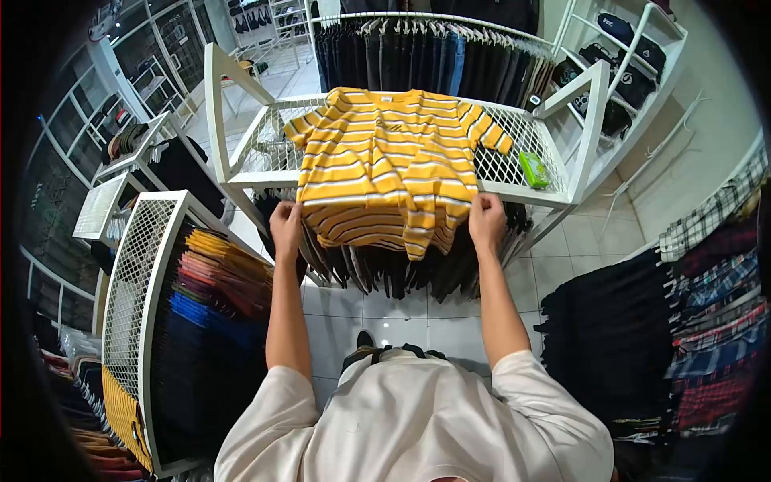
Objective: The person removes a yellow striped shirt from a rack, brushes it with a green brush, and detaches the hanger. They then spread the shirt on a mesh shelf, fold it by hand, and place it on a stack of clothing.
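Looking down on a yellow short-sleeved T-shirt with white and dark stripes (385,161), laid flat and face up on the white wire-mesh counter (514,165) of a clothes stand; collar at the far side, both sleeves spread out sideways, lower part draped over the near edge and bunched a little at the middle. Left hand (285,227) at the shirt's lower left corner, fingers curled shut on the hem; right hand (487,221) at the lower right corner, fingers likewise closed on the fabric, perhaps only a pinch; hard to tell with cloth over the fingertips. Near the right sleeve, a small green packet (533,169) resting on the mesh, apart from the shirt. Under the counter, dark garments on hangers (385,273); behind, a rail of dark trousers (434,56); off to the left, a rack of folded tops in many colours (217,273). Done so far, by the look of it: spread out and lying straight on top; not yet done: no fold in sleeves or body, hem hanging off the edge.
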The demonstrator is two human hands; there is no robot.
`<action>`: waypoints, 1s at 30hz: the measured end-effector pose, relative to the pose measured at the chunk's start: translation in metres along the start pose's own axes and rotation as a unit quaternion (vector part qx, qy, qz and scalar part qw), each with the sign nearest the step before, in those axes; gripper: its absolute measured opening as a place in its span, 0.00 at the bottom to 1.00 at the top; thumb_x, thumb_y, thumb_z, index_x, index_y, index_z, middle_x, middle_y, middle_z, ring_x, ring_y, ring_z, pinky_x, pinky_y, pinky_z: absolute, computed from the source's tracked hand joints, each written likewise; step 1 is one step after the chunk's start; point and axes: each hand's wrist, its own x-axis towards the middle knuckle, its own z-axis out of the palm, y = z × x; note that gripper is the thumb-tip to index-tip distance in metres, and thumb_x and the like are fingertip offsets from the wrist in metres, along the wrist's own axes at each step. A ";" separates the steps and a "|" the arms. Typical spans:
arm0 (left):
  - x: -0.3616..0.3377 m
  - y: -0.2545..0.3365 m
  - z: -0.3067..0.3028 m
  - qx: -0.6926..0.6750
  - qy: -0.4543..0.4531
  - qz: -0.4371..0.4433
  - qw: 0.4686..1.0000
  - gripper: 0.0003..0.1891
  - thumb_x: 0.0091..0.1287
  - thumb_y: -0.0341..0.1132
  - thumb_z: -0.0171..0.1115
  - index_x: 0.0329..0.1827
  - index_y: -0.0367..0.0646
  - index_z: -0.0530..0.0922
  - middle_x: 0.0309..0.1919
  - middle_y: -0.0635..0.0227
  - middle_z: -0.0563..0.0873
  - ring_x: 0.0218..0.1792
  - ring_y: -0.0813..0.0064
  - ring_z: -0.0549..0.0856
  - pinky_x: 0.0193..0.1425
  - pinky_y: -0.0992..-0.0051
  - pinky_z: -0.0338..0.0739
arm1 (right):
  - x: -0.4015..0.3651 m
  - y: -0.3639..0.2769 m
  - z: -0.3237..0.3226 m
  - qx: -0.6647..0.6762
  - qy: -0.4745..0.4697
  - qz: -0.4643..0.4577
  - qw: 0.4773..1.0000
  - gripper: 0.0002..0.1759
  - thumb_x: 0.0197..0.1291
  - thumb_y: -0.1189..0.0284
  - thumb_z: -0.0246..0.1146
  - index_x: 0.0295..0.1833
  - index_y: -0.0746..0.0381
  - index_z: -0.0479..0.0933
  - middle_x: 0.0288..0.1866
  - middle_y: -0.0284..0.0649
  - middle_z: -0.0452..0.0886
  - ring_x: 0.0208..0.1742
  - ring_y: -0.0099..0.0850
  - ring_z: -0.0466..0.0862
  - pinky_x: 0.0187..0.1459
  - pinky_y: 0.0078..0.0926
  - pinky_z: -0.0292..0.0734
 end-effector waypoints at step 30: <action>0.306 -0.010 0.155 0.365 -0.200 0.233 0.879 0.19 0.63 0.42 0.71 0.49 0.34 0.86 0.49 0.46 0.88 0.53 0.49 0.86 0.62 0.57 0.79 | 0.263 -0.035 0.184 -0.297 -0.175 -0.248 0.905 0.11 0.66 0.66 0.66 0.50 0.56 0.86 0.54 0.40 0.85 0.62 0.41 0.79 0.69 0.45 0.67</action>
